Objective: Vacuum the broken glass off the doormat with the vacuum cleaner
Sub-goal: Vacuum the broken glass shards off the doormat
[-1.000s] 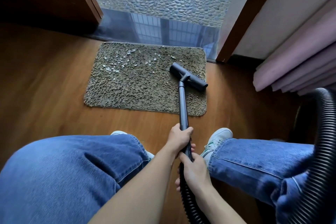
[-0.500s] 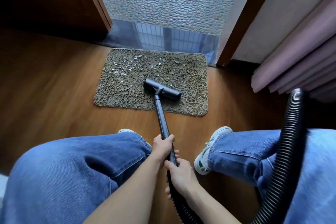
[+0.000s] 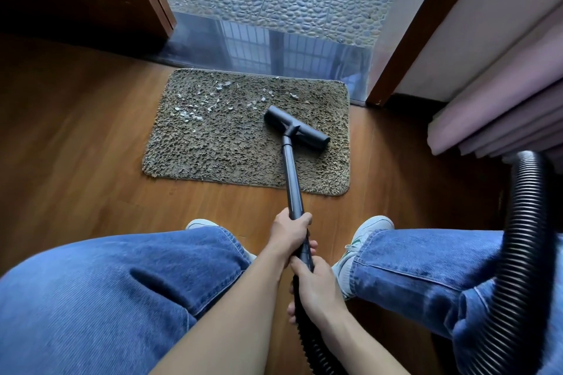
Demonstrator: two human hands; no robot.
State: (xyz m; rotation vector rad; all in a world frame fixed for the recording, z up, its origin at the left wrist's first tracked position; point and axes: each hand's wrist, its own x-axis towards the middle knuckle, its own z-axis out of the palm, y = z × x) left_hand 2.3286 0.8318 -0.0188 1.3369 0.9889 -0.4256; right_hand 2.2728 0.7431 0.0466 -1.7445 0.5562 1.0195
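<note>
The left hand [image 3: 289, 236] is wrapping its fingers tightly around the black wand [image 3: 292, 173] at lower centre. Just below and to the right of it, the right hand [image 3: 318, 288] is clamping the spot where the wand meets the ribbed hose [image 3: 522, 222]. Wooden floor [image 3: 76, 143] is filling the left of the frame. The doormat [image 3: 219, 149] is lying at centre, its far edge along the glossy threshold [image 3: 274, 49], with the broken glass [image 3: 195, 111] sitting scattered over its upper left part. The nozzle [image 3: 297, 128] is resting on the mat's right half, near the closest shards. A pink curtain [image 3: 502, 106] is hanging at the right edge.
</note>
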